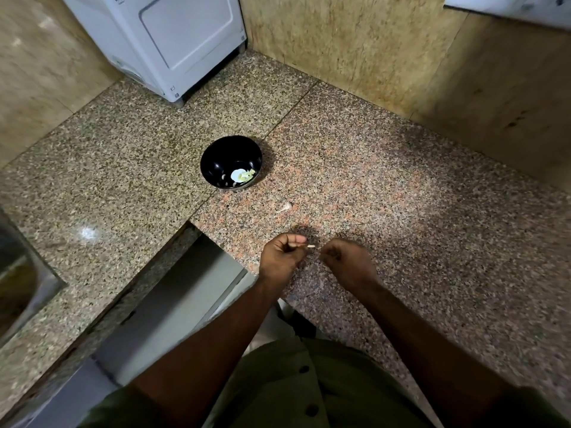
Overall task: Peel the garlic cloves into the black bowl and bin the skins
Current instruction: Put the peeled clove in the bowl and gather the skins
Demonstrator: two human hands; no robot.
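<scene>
The step in hand looks like peeling: both hands work a small pale garlic clove (310, 246) low over the near edge of the granite table (401, 196). The left hand (282, 257) is curled nearly closed, its grip pinching one end of the clove between thumb and fingertips. The right hand (346, 259) is curled just as tightly just beside it, its fingertips drawn together toward the clove's other end; whether they have hold of a strip of skin or only touch it is too small to tell

The black bowl (231, 162) stands well beyond the hands, near the seam in the table, with a few pale peeled pieces (242, 175) lying at its bottom. Between bowl and hands a loose white scrap (284, 207) lies on the stone, probably a shed skin or a stem end. No bin shows in this view

The next move likely calls for stripping the skin clear with the right fingertips while the left keeps its pinch, then carrying the bare clove forward to drop into the bowl and gathering the loose skin for the bin
</scene>
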